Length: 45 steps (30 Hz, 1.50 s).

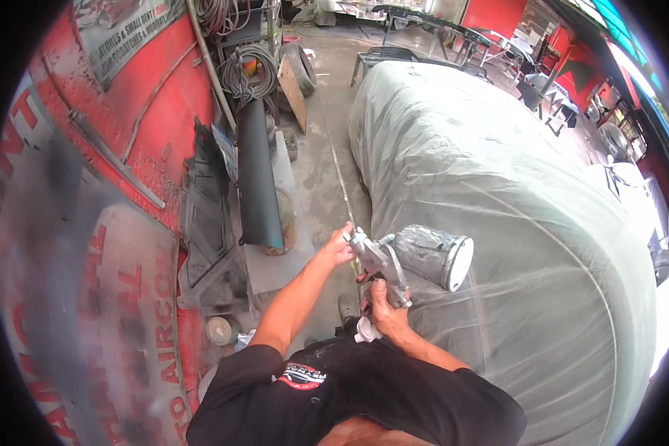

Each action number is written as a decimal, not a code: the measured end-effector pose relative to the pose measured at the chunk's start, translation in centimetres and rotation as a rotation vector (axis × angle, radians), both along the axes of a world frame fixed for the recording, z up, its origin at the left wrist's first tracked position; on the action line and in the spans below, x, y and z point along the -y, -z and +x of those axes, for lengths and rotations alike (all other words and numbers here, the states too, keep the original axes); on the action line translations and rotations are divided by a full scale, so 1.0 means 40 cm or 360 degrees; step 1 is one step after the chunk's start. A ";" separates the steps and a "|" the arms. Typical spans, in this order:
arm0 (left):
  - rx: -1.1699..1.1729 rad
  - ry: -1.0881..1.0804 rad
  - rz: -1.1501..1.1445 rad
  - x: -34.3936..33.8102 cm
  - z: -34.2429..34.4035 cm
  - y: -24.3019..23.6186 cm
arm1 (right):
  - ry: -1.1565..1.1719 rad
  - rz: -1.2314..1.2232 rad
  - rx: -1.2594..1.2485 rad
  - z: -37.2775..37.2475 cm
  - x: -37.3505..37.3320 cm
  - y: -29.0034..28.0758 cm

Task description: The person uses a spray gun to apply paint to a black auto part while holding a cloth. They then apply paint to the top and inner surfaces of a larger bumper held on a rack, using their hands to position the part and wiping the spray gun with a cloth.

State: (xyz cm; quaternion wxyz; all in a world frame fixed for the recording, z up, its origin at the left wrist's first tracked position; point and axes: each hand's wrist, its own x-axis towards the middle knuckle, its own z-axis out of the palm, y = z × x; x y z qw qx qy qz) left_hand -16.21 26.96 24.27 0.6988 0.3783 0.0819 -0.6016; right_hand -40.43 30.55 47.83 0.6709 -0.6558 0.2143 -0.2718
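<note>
Silvery spray gun [380,260]: right fingers [380,292] clamp its handle; left fingers [346,233], grip unclear, are at its front.

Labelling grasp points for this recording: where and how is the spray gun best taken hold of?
The spray gun is probably best held by its near metal end, where the right grip is, coming from the person's side: that end is slimmer than the bulky cup jutting right, and the left grip occupies the far end.
</note>
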 end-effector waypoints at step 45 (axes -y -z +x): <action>0.0781 -0.0244 0.0352 0.002 -0.132 -0.084 | -0.0111 0.0544 -0.0049 -0.058 0.073 -0.004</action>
